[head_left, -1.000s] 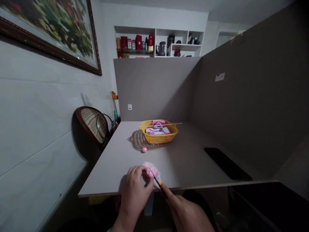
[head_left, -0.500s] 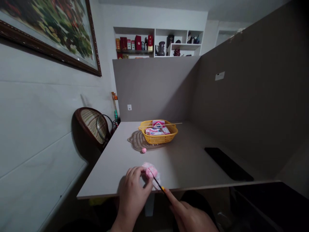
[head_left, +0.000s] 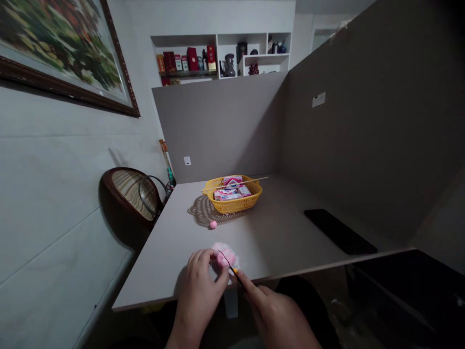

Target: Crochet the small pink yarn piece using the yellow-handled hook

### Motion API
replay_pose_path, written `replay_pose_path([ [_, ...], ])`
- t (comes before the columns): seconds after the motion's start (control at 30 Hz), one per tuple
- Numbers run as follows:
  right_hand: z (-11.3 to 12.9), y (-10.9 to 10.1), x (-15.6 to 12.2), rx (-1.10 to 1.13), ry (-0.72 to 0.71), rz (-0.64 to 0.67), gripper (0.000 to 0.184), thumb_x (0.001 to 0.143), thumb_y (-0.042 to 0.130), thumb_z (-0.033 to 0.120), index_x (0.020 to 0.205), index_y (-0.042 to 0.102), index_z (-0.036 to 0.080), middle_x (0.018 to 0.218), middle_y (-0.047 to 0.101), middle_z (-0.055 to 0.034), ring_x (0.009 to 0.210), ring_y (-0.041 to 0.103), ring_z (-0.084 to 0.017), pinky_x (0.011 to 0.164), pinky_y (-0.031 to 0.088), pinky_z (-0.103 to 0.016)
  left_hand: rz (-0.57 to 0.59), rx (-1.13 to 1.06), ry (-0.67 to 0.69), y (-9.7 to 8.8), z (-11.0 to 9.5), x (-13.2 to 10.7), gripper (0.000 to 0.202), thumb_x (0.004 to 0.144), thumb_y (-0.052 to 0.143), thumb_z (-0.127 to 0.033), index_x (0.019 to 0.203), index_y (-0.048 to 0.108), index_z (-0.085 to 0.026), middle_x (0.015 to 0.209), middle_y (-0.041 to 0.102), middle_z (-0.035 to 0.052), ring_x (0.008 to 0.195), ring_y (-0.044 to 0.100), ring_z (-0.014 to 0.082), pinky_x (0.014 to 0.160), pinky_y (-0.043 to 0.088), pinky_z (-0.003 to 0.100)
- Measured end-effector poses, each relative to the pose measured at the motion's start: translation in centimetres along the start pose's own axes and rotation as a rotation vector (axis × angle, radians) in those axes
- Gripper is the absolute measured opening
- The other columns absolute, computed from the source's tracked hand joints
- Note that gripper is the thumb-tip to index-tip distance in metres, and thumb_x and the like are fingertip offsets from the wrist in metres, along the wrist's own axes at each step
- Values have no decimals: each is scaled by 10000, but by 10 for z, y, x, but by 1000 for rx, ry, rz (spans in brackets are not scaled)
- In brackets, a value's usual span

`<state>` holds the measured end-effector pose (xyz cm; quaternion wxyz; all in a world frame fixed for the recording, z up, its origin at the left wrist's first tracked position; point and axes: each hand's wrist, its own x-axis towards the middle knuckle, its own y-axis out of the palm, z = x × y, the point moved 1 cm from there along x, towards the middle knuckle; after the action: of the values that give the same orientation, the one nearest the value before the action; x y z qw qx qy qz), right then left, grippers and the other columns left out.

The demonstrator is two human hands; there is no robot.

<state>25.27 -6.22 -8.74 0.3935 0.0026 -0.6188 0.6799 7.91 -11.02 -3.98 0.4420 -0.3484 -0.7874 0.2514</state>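
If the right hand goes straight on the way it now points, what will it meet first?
Probably the pink fluffy ball under the fingers of the left hand. The thin dark stick in the right hand seems to reach into it, though depth is hard to judge from this view.

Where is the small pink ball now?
In the head view, the small pink ball sits on the table, just front-left of the yellow basket.

Framed painting [head_left: 61, 53] and white wall shelves [head_left: 217, 53]
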Motion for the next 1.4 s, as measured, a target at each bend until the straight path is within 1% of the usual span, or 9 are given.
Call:
replay_pose_path([
  [0.2,-4,-8,-16,5,18,-20,669,848,402,62,1480,445,276,714,707,-8,545,651,-144,521,482,-184,42,-13,-18,1,3,1,100,866,593,-313,915,612,-227,942,665,46,904,628,239,812,513,397],
  [0.37,-3,-17,-21,-9,-1,7,594,887,373,96,1455,481,232,692,695,-14,527,649,-155,496,485,-202,68,-45,-6,0,5,0,111,864,602,-323,922,621,-231,954,670,42,901,633,226,803,515,374],
  [0.5,3,-13,-4,11,41,0,599,876,342,73,1438,501,200,763,728,-47,599,686,-170,552,525,-225,34,-34,-10,-1,3,1,98,871,591,-315,896,619,-225,924,671,43,905,638,229,805,516,374],
  [0.63,5,-7,3,22,21,-4,609,861,333,55,1427,516,182,792,738,-63,632,702,-170,589,541,-224,-9,10,28,1,2,0,89,870,591,-300,910,617,-225,926,672,47,913,640,233,802,518,370],
  [0.8,4,-3,-3,-16,27,-29,588,874,368,81,1433,511,190,748,724,-51,576,680,-169,542,520,-215,-72,73,71,4,0,-3,75,865,576,-266,919,606,-224,924,670,49,903,638,239,796,512,376],
  [1.03,-7,-16,-27,-20,-10,-3,602,879,399,95,1445,493,276,693,704,-9,527,641,-140,511,468,-177,-67,58,72,4,1,-3,47,859,582,-256,891,597,-225,907,665,44,893,634,227,779,512,353],
  [1.2,3,-15,-11,-54,22,-15,598,875,373,72,1440,498,224,703,710,-30,546,652,-147,528,474,-188,-49,12,35,3,1,-2,74,875,576,-289,883,605,-221,892,659,40,878,629,220,780,516,356],
  [1.3,7,-11,2,-98,15,-35,615,841,372,39,1416,523,197,705,714,-39,520,650,-150,480,449,-188,-37,1,28,3,1,-1,87,875,588,-307,888,610,-224,903,662,36,891,628,222,791,519,365],
  [1.4,2,-10,-6,-111,-14,-25,592,847,375,53,1406,532,173,671,696,-31,503,649,-164,454,449,-203,-49,11,34,3,3,-1,93,879,584,-309,898,616,-224,917,670,42,897,634,224,788,525,362],
])
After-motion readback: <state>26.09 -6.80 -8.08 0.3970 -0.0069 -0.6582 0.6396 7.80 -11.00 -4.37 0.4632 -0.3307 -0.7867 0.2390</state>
